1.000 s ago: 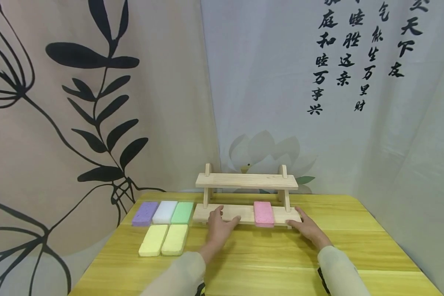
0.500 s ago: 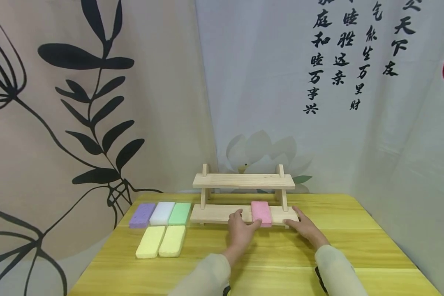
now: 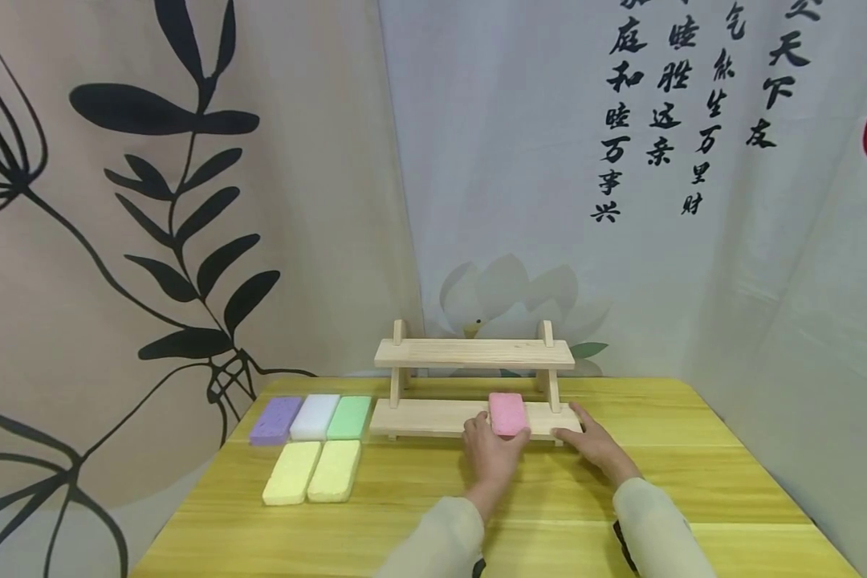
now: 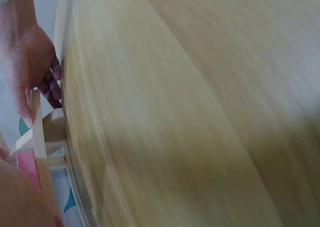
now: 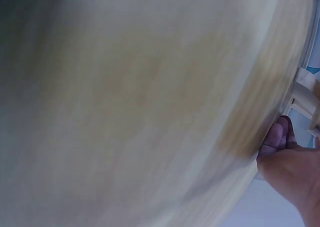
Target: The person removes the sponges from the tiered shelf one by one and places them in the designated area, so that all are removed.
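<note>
A two-tier wooden rack stands at the back of the table. On its lower board, toward the right, lies a pink sponge. My left hand holds this sponge at its front, fingers along the left side and thumb at the front right corner. My right hand grips the right end of the lower board, thumb at the front edge and fingers around the end. In the left wrist view the left hand partly hides the pink sponge. The right wrist view shows the right hand beside the rack.
Left of the rack, a purple sponge, a white sponge and a green sponge lie in a row. Two yellow sponges lie in front of them. A printed cloth hangs behind the wooden table.
My left hand has moved right along the lower board to the pink sponge and now holds it; its front edge has shifted slightly back. The right hand keeps its grip on the rack.
</note>
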Action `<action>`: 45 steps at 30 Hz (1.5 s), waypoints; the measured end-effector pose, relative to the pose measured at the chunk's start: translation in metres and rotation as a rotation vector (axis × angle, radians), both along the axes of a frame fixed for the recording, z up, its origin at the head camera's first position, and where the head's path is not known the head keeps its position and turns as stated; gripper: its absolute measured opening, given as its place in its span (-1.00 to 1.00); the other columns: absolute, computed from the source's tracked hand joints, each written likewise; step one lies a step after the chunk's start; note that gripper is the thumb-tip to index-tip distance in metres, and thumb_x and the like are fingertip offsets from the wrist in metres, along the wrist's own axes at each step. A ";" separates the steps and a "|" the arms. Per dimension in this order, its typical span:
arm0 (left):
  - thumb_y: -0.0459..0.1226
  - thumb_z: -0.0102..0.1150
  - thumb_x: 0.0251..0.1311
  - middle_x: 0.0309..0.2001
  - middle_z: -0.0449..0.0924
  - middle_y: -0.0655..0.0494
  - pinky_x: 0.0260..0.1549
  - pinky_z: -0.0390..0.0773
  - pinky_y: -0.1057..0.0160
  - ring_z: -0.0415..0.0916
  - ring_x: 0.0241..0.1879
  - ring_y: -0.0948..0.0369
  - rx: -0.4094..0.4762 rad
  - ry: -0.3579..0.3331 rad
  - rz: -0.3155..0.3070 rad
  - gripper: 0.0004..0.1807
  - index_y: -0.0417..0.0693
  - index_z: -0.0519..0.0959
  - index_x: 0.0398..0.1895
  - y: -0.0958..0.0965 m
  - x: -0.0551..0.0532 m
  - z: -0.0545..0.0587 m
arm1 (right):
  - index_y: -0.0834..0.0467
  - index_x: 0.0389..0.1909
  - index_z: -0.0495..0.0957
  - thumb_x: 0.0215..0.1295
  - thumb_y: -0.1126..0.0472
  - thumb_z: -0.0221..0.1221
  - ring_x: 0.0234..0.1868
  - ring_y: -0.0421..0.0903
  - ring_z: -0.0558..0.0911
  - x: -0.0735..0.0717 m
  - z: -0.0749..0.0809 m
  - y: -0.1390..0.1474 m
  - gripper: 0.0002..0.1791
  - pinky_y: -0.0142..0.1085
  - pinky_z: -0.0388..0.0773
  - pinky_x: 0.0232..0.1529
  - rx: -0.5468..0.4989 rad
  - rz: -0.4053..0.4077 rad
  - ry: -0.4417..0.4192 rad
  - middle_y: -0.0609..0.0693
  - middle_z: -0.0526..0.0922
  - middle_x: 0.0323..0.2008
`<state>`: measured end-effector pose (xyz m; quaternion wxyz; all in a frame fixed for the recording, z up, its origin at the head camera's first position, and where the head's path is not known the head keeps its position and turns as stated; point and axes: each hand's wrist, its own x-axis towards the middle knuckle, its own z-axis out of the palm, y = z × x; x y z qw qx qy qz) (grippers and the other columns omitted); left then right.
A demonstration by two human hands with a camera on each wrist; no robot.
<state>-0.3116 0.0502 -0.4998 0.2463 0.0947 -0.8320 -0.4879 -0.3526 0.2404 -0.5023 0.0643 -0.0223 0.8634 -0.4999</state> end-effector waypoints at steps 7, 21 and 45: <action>-0.07 0.63 -0.28 -0.16 0.39 0.04 -0.17 0.41 0.13 0.33 -0.15 0.11 -0.020 0.021 0.028 -0.24 -0.23 0.52 0.02 0.007 0.001 -0.003 | 0.19 0.58 -0.20 0.36 -0.13 0.19 0.42 0.42 0.07 -0.003 -0.001 0.000 0.03 0.30 0.06 0.35 0.013 -0.001 -0.002 0.47 -0.05 0.47; -0.09 0.65 -0.33 -0.18 0.40 -0.01 -0.21 0.49 0.09 0.38 -0.19 0.09 -0.035 -0.023 0.099 -0.22 -0.28 0.53 0.00 0.014 -0.006 -0.006 | 0.16 0.58 -0.21 0.33 -0.15 0.21 0.45 0.44 -0.04 -0.003 -0.003 0.000 0.06 0.33 -0.05 0.36 0.005 -0.010 -0.017 0.45 -0.12 0.49; -0.20 0.53 -0.28 -0.19 0.43 0.00 -0.17 0.40 0.12 0.34 -0.18 0.08 -0.001 0.051 -0.029 -0.36 -0.32 0.54 -0.07 -0.020 -0.001 0.007 | 0.15 0.58 -0.23 0.39 -0.11 0.17 0.41 0.42 0.12 -0.003 -0.005 0.000 0.01 0.26 0.14 0.32 0.003 0.002 -0.016 0.49 -0.04 0.46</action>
